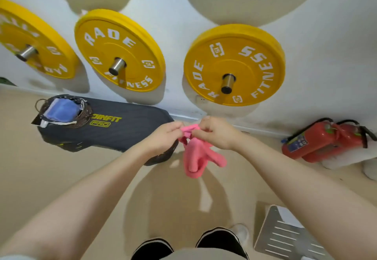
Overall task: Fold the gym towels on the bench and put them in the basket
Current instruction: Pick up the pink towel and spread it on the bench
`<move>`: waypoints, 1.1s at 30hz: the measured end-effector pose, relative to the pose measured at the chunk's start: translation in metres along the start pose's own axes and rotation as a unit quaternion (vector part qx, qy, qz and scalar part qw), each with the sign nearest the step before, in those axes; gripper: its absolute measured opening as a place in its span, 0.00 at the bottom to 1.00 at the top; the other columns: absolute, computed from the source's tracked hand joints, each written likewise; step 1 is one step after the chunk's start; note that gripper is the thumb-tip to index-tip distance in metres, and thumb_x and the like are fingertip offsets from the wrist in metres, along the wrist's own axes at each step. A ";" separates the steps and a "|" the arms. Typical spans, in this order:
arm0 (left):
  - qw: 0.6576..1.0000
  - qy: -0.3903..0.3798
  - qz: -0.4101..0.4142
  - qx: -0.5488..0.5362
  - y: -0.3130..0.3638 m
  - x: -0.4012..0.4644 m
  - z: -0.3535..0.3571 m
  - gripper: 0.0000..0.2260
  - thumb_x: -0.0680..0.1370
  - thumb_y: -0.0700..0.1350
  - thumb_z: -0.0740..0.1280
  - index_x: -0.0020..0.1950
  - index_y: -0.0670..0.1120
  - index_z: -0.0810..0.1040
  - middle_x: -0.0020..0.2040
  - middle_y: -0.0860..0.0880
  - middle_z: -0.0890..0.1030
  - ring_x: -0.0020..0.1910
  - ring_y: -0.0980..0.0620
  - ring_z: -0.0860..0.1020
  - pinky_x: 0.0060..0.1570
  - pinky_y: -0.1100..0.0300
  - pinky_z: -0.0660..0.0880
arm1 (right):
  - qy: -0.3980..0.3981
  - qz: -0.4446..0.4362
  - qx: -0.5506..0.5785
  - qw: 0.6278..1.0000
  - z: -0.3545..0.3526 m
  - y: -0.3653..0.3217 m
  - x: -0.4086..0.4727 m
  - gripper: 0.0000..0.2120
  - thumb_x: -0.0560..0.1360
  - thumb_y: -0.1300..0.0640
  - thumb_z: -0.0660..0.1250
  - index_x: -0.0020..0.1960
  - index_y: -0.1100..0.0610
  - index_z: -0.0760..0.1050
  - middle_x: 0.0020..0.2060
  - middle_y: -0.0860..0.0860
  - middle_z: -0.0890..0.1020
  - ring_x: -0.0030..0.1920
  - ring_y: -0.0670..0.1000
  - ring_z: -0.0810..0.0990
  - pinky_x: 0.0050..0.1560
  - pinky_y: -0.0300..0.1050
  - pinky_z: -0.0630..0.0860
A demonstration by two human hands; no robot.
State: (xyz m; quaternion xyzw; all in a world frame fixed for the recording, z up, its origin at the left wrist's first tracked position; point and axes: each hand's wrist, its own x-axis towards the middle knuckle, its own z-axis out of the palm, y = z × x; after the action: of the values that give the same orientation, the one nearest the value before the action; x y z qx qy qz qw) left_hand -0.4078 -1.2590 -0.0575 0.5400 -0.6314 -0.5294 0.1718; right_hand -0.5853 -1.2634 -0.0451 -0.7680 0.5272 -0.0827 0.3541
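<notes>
A pink towel (pixel 199 157) hangs bunched in the air just past the right end of the dark padded bench (pixel 122 127). My left hand (pixel 165 135) and my right hand (pixel 216 133) both pinch its top edge, close together. The towel droops in loose folds below my fingers. A woven basket (pixel 83 115) stands on the bench's left end, with a folded blue towel (pixel 60 111) lying inside it.
Yellow weight plates (pixel 234 66) hang on pegs on the white wall behind the bench. Two red fire extinguishers (pixel 324 139) lie on the floor at the right. A grey slotted metal plate (pixel 285 235) sits by my feet at the lower right.
</notes>
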 end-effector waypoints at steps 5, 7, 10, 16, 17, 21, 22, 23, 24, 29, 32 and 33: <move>0.992 0.097 -0.022 0.074 -0.075 -0.047 -0.100 0.12 0.80 0.44 0.56 0.36 0.48 0.65 0.33 0.51 0.69 0.35 0.54 0.67 0.37 0.58 0.63 | 0.004 -0.016 0.031 0.999 0.067 -0.081 0.066 0.21 0.79 0.54 0.60 0.28 0.55 0.61 0.28 0.54 0.69 0.34 0.52 0.68 0.37 0.49 0.63; 0.990 0.112 -0.023 0.089 -0.100 -0.059 -0.135 0.12 0.79 0.48 0.58 0.36 0.50 0.65 0.31 0.53 0.68 0.31 0.57 0.66 0.34 0.60 0.62 | -0.001 -0.025 0.023 0.999 0.088 -0.109 0.093 0.20 0.79 0.54 0.60 0.29 0.56 0.61 0.29 0.54 0.69 0.34 0.51 0.67 0.37 0.47 0.61; 0.987 0.149 -0.050 0.043 -0.123 -0.064 -0.163 0.12 0.71 0.56 0.62 0.33 0.51 0.68 0.27 0.55 0.67 0.24 0.60 0.64 0.29 0.62 0.62 | 0.029 -0.007 -0.020 0.999 0.103 -0.130 0.119 0.22 0.77 0.52 0.62 0.28 0.56 0.59 0.27 0.53 0.67 0.30 0.50 0.64 0.34 0.48 0.58; 0.972 0.085 -0.076 0.204 -0.159 -0.049 -0.236 0.18 0.67 0.60 0.64 0.27 0.48 0.66 0.27 0.51 0.67 0.30 0.53 0.65 0.30 0.66 0.63 | 0.094 0.039 -0.012 0.995 0.130 -0.146 0.196 0.19 0.74 0.55 0.66 0.28 0.62 0.66 0.28 0.55 0.67 0.34 0.56 0.68 0.35 0.50 0.64; 0.969 0.077 -0.080 0.220 -0.165 -0.043 -0.249 0.17 0.65 0.59 0.61 0.27 0.48 0.63 0.26 0.51 0.66 0.30 0.53 0.64 0.30 0.67 0.63 | 0.095 0.037 -0.009 0.995 0.132 -0.147 0.213 0.18 0.74 0.55 0.67 0.30 0.65 0.69 0.29 0.56 0.68 0.35 0.59 0.69 0.36 0.51 0.65; 0.963 0.136 -0.113 0.203 -0.191 -0.011 -0.307 0.21 0.74 0.49 0.64 0.26 0.48 0.57 0.26 0.50 0.59 0.27 0.54 0.57 0.27 0.61 0.55 | 0.062 0.021 -0.026 0.998 0.133 -0.155 0.286 0.20 0.74 0.54 0.67 0.27 0.59 0.66 0.26 0.53 0.67 0.35 0.56 0.68 0.35 0.46 0.61; 0.966 0.148 -0.124 0.173 -0.196 -0.001 -0.323 0.22 0.75 0.45 0.66 0.27 0.48 0.57 0.27 0.50 0.59 0.28 0.53 0.57 0.28 0.60 0.53 | 0.056 0.018 -0.028 0.998 0.132 -0.157 0.305 0.19 0.74 0.55 0.68 0.27 0.57 0.67 0.26 0.53 0.70 0.35 0.55 0.69 0.36 0.45 0.63; 0.968 0.155 -0.133 0.145 -0.200 0.009 -0.339 0.21 0.75 0.43 0.66 0.26 0.48 0.59 0.26 0.50 0.60 0.28 0.53 0.58 0.28 0.60 0.54 | 0.050 0.016 -0.033 0.998 0.130 -0.158 0.324 0.17 0.74 0.55 0.67 0.28 0.58 0.70 0.28 0.55 0.74 0.36 0.55 0.71 0.36 0.46 0.66; 0.968 0.161 -0.141 0.129 -0.203 0.018 -0.353 0.19 0.75 0.42 0.65 0.27 0.47 0.64 0.27 0.51 0.64 0.29 0.53 0.61 0.29 0.60 0.56 | 0.048 0.014 -0.039 0.998 0.128 -0.158 0.340 0.14 0.74 0.57 0.67 0.31 0.61 0.75 0.31 0.57 0.78 0.37 0.56 0.74 0.38 0.47 0.70; 0.962 0.219 -0.140 0.083 -0.224 0.057 -0.411 0.07 0.77 0.46 0.64 0.42 0.44 0.76 0.33 0.49 0.74 0.36 0.49 0.70 0.33 0.60 0.64 | 0.075 0.004 -0.046 0.996 0.113 -0.164 0.397 0.08 0.71 0.68 0.63 0.41 0.63 0.81 0.42 0.56 0.85 0.47 0.56 0.80 0.47 0.44 0.71; 0.952 0.249 -0.130 0.120 -0.245 0.074 -0.435 0.12 0.76 0.45 0.66 0.34 0.47 0.70 0.30 0.53 0.70 0.34 0.51 0.68 0.31 0.61 0.61 | 0.061 -0.006 -0.038 0.997 0.120 -0.160 0.421 0.08 0.71 0.70 0.63 0.42 0.66 0.81 0.43 0.58 0.84 0.47 0.57 0.80 0.47 0.42 0.69; 0.950 0.250 -0.129 0.136 -0.254 0.080 -0.442 0.14 0.75 0.45 0.67 0.32 0.47 0.68 0.29 0.52 0.69 0.34 0.50 0.68 0.31 0.59 0.59 | 0.045 0.010 -0.049 0.998 0.125 -0.155 0.429 0.07 0.72 0.68 0.63 0.43 0.64 0.81 0.44 0.58 0.83 0.47 0.58 0.79 0.49 0.45 0.71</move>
State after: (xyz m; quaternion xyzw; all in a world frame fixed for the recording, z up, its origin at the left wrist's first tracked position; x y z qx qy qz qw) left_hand 0.0389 -1.5047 -0.1343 0.7504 -0.5586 -0.3043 0.1796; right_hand -0.2212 -1.5491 -0.1453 -0.7746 0.5538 -0.0878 0.2927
